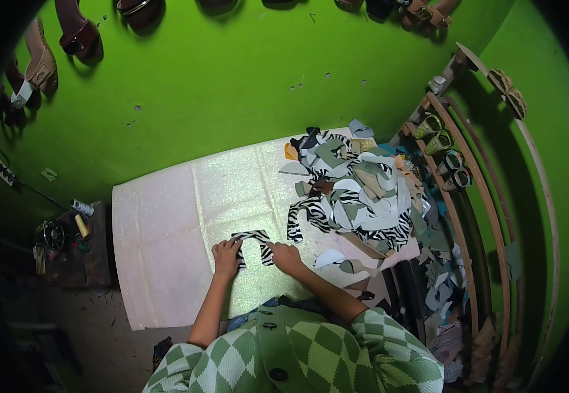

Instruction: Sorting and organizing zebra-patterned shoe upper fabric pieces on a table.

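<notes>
A zebra-striped, arch-shaped cut piece of material lies on the shimmering pale sheet covering the table, its open side toward me. My left hand is at its left leg, with fingers closed on the edge. On the other leg, my right hand has its fingers curled in, thumb and index finger at the striped edge. The undersides of both hands' fingertips are hidden. Just beyond my right hand, another zebra-striped scrap lies at the edge of a heap of offcuts.
A large heap of grey, olive, tan and striped offcuts covers the table's far right. Wooden racks holding sandals stand at right. Left of the table, a sewing machine wheel and thread spools sit on a dark stand.
</notes>
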Available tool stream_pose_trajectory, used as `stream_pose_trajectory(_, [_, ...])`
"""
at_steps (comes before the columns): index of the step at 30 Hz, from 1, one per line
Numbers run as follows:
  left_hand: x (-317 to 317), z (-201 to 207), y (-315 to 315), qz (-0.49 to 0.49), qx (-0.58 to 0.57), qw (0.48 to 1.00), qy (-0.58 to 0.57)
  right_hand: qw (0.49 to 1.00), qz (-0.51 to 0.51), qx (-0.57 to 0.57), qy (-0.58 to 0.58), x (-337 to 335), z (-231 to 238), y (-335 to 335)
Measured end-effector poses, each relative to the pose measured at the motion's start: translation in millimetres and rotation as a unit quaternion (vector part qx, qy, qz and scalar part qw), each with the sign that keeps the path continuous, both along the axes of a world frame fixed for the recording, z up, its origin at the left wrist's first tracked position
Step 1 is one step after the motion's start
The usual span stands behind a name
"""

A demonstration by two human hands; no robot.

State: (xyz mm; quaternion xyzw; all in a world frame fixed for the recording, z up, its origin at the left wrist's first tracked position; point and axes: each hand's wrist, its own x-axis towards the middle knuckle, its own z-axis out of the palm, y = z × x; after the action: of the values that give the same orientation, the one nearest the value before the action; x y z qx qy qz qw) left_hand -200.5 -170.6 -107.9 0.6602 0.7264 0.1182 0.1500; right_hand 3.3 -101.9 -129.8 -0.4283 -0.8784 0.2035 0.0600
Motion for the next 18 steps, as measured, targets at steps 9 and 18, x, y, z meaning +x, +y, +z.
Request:
stream_pose_trajectory(9, [18,-13,-24,0.022,-0.025,0.999,-0.036,0.982,-0.109,0.062,0.140,94,45,8])
stream_pose_trajectory(18, [45,-4,-22,-0.009,-0.037,0.998,-0.054,0.992,-0.123,0.032,-0.019,151,26,-23])
